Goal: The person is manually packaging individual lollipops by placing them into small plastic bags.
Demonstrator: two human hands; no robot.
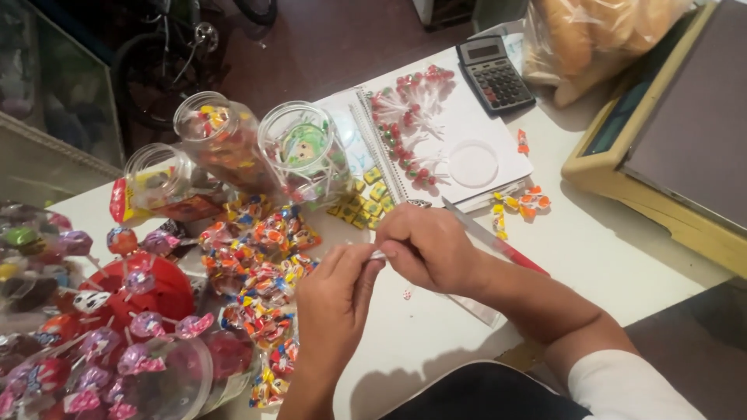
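Left hand point(336, 292): fingers curled close, tips pinching a thin white stick point(377, 254), near the tabletop's point(622, 257) middle.
Right hand point(426, 247): fingers folded tight, closed on the same stick's other end and on a red-handled knife point(493, 238), blade pointing toward the far edge.
Heap of wrapped candies point(261, 264): just left of both hands.
Three clear jars point(305, 152): toward the far left corner.
Spiral notebook point(459, 132) with small lollipops point(408, 117): beyond the hands.
Calculator point(493, 73): far edge.
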